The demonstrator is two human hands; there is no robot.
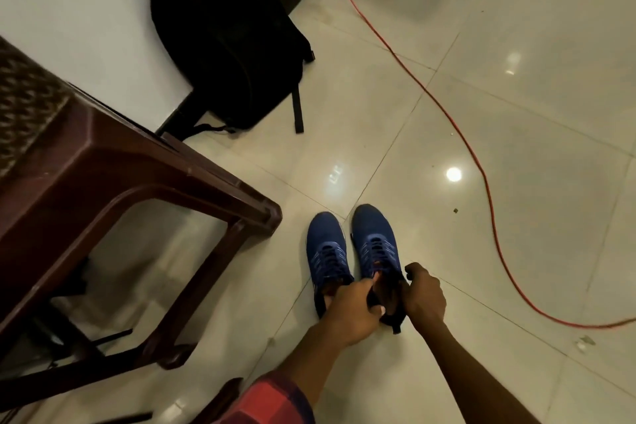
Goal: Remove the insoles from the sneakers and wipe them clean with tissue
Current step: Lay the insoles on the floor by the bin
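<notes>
Pair of blue sneakers, on the tiled floor (516,96), side by side, toes pointing away from the person. The left sneaker (327,251) stands untouched.

The right sneaker (377,244) is held at its black heel collar (390,317) by both hands.
- Left hand (354,310), on an arm with a red checked sleeve (272,399): fingers curled, pinching the inner side of the collar.
- Right hand (421,296): fingers curled round the outer side.

The insoles cannot be made out inside the shoes.

Brown plastic stool (137,162) near the left sneaker. Black backpack (223,27) leaning against the wall. Orange cable (488,196) trailing across the tiles, well apart.
</notes>
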